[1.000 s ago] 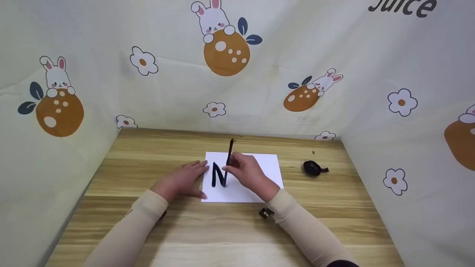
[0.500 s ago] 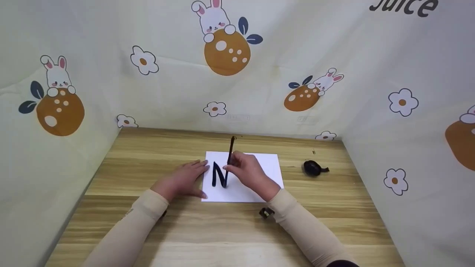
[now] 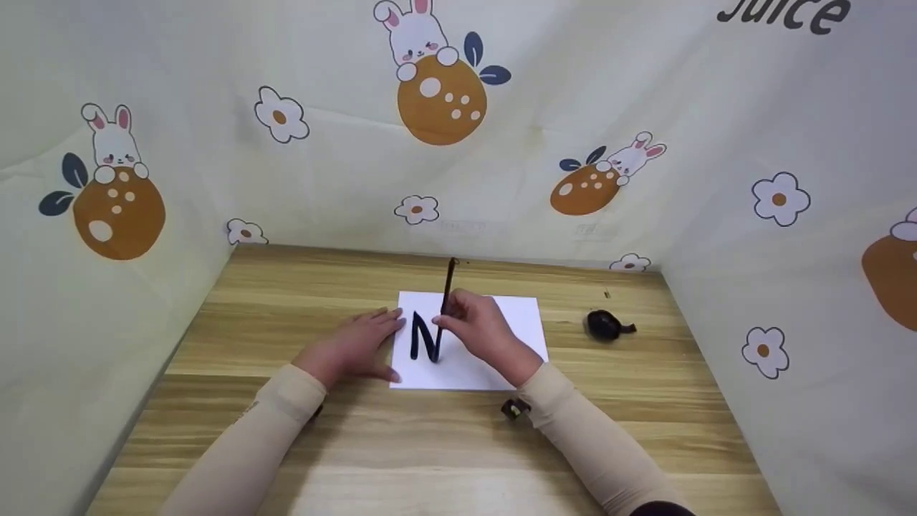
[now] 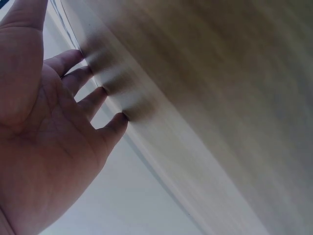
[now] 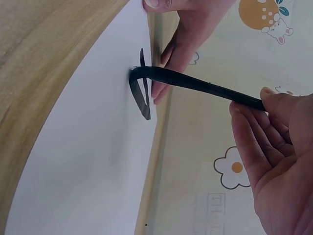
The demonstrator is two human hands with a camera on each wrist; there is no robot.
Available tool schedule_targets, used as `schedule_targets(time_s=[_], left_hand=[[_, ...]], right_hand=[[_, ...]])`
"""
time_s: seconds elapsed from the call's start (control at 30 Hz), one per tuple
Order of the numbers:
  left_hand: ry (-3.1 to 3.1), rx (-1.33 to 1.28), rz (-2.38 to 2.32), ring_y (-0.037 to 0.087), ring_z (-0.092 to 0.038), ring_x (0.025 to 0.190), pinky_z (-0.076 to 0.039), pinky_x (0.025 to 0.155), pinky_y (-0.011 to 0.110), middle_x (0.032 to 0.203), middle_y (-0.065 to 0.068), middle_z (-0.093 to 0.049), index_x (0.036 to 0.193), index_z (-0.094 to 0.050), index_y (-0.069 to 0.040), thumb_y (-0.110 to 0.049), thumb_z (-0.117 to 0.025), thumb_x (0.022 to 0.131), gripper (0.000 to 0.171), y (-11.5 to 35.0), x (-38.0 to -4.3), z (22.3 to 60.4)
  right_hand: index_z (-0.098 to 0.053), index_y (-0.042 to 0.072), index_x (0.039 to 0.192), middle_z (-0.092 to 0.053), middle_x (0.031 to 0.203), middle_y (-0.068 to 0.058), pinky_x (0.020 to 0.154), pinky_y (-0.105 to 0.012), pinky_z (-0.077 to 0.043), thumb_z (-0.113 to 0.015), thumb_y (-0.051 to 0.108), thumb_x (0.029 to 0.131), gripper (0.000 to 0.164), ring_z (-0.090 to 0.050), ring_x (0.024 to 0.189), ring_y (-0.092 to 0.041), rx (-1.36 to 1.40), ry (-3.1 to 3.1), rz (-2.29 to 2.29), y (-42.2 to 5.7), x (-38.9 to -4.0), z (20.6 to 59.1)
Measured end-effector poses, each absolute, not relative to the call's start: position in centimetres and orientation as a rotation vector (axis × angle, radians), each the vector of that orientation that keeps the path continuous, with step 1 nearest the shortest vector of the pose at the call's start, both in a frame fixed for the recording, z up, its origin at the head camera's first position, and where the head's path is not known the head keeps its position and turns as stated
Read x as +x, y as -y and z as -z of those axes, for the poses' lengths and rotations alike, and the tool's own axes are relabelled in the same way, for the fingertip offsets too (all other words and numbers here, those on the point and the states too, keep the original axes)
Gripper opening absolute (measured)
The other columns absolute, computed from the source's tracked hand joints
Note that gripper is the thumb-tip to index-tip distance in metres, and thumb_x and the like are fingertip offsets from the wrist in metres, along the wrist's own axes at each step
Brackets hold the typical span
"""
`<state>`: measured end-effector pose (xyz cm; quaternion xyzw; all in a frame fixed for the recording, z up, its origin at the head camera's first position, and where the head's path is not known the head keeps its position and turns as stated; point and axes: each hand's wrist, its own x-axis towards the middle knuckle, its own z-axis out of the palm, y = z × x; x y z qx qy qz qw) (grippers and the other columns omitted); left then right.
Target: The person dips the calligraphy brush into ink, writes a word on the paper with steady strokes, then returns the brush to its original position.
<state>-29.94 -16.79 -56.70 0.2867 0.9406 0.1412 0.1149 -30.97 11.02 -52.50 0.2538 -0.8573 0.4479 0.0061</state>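
A white sheet of paper (image 3: 494, 369) lies on the wooden table, bearing thick black strokes (image 3: 415, 337) shaped like part of an N. My right hand (image 3: 483, 330) pinches a black writing brush (image 3: 448, 287) between thumb and fingers, holding it nearly upright. In the right wrist view, the bent tip of the brush (image 5: 205, 87) touches the paper at the end of the slanting stroke. My left hand (image 3: 354, 347) rests by the sheet's left edge with fingers spread. In the left wrist view its fingertips (image 4: 122, 117) touch the surface, thumb held apart.
A small round black object with a short stub (image 3: 604, 325) sits to the right of the paper. Printed cloth walls (image 3: 337, 179) close off the back and sides of the wooden table (image 3: 401, 459).
The brush's upper end has shifted slightly up and away, while its tip stays near the foot of the slanting stroke. My left hand stays in place at the paper's edge.
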Motion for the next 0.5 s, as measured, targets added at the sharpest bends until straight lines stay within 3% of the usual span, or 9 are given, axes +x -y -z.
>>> schedule_targets(time_s=[0.5], left_hand=[[-2.751,0.830,-0.423,0.046,-0.028,0.164,-0.028,0.131,0.065,0.178,0.018,-0.034,0.170,-0.041,-0.002,-0.062,-0.091,0.086,0.115,16.80,-29.80,56.34]], right_hand=[[-0.075,0.014,0.102,-0.076,0.092,0.006,0.076,-0.032,-0.062,-0.084,0.021,0.102,0.011,-0.072,0.086,-0.010,0.726,2.651,-1.429,-10.57,-31.85,52.07]])
